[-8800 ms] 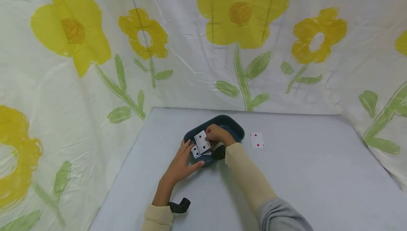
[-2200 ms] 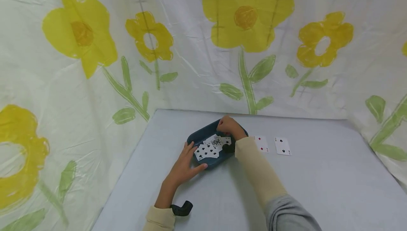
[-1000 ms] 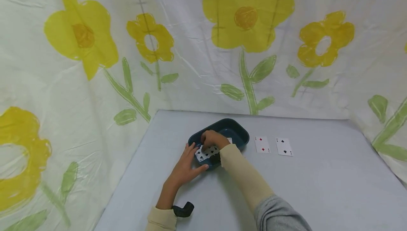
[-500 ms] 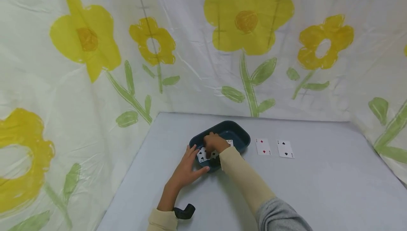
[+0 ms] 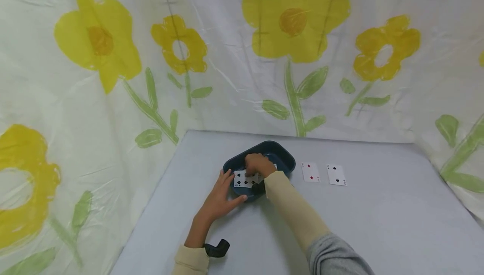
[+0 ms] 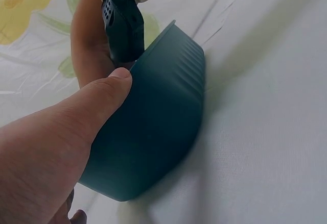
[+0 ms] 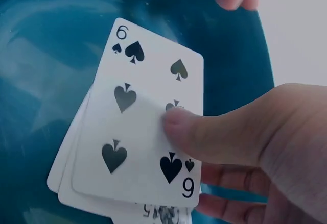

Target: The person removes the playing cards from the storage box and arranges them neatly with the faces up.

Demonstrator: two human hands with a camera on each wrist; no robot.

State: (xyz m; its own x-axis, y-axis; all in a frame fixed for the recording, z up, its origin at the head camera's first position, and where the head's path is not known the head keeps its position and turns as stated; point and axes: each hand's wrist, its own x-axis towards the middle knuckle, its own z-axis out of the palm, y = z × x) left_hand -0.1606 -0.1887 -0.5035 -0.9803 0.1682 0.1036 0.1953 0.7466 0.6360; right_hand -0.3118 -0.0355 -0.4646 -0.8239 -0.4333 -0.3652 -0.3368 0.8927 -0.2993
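Tabletop (image 5: 378, 220) — right hand (image 5: 259, 164) pinched on six of spades (image 7: 148, 91); left hand (image 5: 218, 197) spread against tub (image 6: 150, 122)

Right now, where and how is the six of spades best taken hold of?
Probably pinch the six of spades by its long right edge in the right wrist view, from that side, thumb on top, as the right hand does: it is thin, and other cards stick out past its left and lower edges.
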